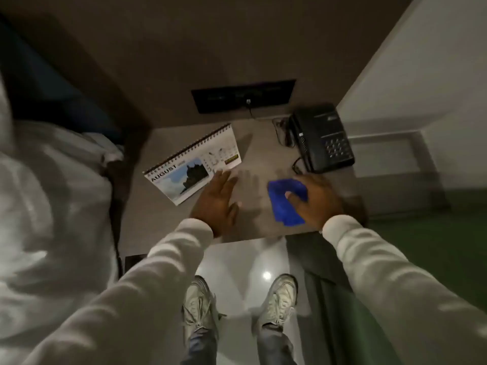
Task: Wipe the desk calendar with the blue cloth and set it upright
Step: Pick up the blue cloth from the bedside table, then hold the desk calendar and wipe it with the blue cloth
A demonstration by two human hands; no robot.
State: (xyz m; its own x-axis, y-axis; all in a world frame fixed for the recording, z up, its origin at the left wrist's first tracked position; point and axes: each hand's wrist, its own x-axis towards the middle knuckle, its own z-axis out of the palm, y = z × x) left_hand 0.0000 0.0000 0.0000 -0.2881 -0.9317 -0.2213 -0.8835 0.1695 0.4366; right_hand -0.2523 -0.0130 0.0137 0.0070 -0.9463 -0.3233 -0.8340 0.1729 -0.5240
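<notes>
Fingers of the left hand are spread wide and flat, holding nothing, their tips reaching the lower right edge of the desk calendar; whether they press on the page or hang just over it cannot be told, as the hand is a little blurred.

Far left, a pale hooded garment fills the side of the view, with a dark blue shape behind it. Next comes the calendar, lying flat on the grey desk, turned at an angle, its spiral binding on the far side. The open page reads AUGUST and carries a photo of a dark building against blue sky, with date grids to its right. Both arms wear light sleeves.

Beyond the calendar, a dark socket panel sits in the back wall, with a plug and cord hanging from it. Below the desk edge, two pale shoes stand on a shiny floor.

Right of the left hand, and apart from it, the right hand curls around the blue cloth, thumb on top, holding it bunched on the desk surface. Just beyond that hand sits a black telephone with a keypad, its cords trailing on its left side. A white wall closes the right.
</notes>
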